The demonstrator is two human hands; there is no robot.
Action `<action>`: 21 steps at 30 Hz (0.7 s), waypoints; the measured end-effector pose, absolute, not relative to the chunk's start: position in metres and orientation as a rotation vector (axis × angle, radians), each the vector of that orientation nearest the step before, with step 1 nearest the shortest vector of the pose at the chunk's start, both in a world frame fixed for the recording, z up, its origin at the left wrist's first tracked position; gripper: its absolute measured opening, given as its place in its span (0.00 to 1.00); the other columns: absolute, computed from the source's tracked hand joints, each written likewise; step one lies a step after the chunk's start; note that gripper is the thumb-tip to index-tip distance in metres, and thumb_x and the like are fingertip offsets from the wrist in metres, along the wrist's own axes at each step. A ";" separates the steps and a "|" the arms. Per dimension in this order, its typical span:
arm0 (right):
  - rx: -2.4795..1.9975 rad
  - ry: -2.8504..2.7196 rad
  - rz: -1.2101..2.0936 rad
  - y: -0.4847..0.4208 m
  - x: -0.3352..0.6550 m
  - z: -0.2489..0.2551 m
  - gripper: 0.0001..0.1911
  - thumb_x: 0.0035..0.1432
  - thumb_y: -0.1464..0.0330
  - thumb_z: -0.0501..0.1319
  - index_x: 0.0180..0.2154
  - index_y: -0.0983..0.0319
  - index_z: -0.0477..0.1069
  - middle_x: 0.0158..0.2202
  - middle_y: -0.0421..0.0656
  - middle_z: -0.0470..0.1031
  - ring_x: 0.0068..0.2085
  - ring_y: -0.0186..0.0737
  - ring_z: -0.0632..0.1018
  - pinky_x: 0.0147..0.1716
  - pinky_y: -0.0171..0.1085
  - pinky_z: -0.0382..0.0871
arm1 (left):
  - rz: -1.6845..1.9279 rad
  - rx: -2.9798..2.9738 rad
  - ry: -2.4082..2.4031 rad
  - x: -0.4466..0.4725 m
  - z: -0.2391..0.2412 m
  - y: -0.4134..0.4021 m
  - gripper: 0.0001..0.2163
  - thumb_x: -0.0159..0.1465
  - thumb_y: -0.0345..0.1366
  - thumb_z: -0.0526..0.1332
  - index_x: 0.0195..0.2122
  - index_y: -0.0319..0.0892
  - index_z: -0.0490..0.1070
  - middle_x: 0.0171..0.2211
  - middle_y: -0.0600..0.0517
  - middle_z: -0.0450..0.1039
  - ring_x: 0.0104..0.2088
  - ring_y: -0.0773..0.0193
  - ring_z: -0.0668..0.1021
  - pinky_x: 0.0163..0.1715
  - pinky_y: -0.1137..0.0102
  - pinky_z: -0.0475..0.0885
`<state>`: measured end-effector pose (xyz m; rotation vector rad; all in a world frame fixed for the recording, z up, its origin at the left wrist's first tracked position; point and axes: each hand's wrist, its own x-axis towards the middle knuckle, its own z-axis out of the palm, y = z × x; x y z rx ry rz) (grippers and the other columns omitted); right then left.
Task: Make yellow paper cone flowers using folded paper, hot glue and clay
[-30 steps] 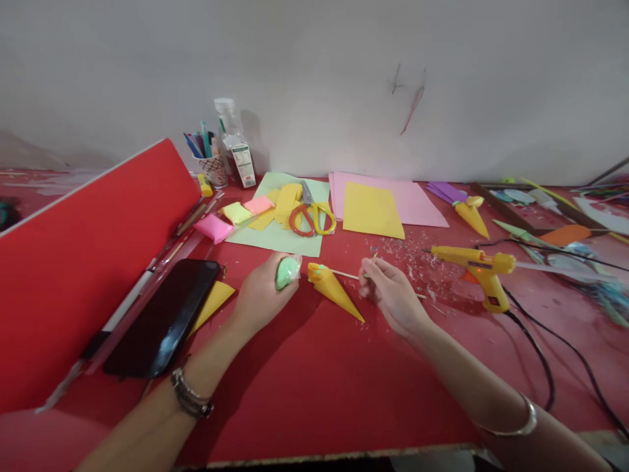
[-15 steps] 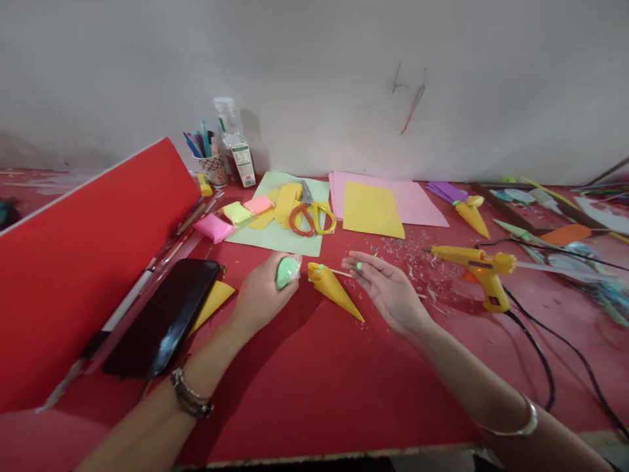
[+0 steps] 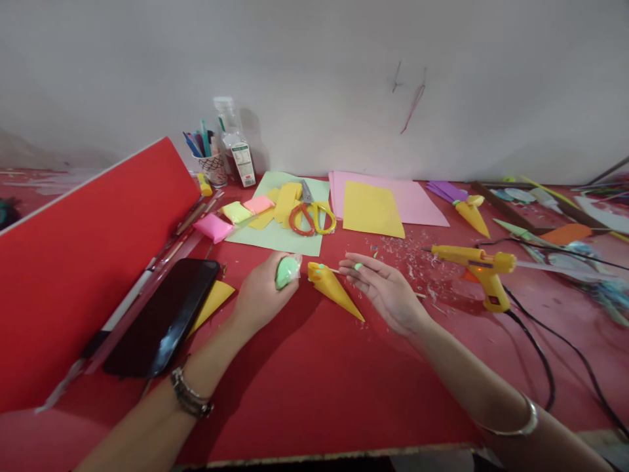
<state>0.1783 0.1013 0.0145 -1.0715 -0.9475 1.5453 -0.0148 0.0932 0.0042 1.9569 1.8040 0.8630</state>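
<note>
My left hand (image 3: 260,295) is closed around a lump of green clay (image 3: 286,271) in clear wrap, resting on the red table (image 3: 319,387). A yellow paper cone (image 3: 334,289) lies between my hands, with a thin stick (image 3: 339,271) poking from its wide end. My right hand (image 3: 386,292) lies palm up just right of the cone, fingers stretched out toward it. A tiny green clay ball (image 3: 359,267) sits on its fingertips.
A yellow glue gun (image 3: 479,270) stands to the right with black cables. Scissors (image 3: 309,216), coloured paper sheets and clay packets (image 3: 236,213) lie behind. A black phone (image 3: 164,318) and a red board (image 3: 83,255) are on the left. A pen cup (image 3: 211,167) and bottle stand by the wall.
My right hand went from a pinch on the stick to an open palm with a small green ball on its fingertips, and slid slightly left toward the cone. The left hand stayed put.
</note>
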 end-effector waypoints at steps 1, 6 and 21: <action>-1.080 -0.954 1.545 0.101 0.179 0.015 0.10 0.43 0.65 0.61 0.31 0.61 0.71 0.28 0.39 0.75 0.31 0.30 0.75 0.33 0.32 0.67 | 0.864 1.958 1.802 -0.015 0.004 0.093 0.10 0.53 0.37 0.54 0.37 0.42 0.65 0.26 0.55 0.69 0.26 0.64 0.72 0.25 0.74 0.63; -1.265 -1.117 1.359 0.101 0.181 0.017 0.09 0.44 0.63 0.61 0.23 0.63 0.69 0.12 0.32 0.64 0.14 0.23 0.62 0.14 0.27 0.56 | 0.861 1.958 1.789 -0.016 0.002 0.095 0.10 0.53 0.37 0.54 0.37 0.42 0.64 0.26 0.55 0.69 0.26 0.64 0.72 0.24 0.74 0.63; -1.143 -0.923 1.459 0.104 0.180 0.013 0.08 0.37 0.72 0.61 0.26 0.61 0.72 0.24 0.36 0.70 0.27 0.27 0.70 0.31 0.31 0.65 | 0.869 1.964 1.807 -0.015 0.003 0.095 0.10 0.53 0.37 0.54 0.37 0.43 0.65 0.26 0.55 0.70 0.26 0.65 0.71 0.25 0.75 0.64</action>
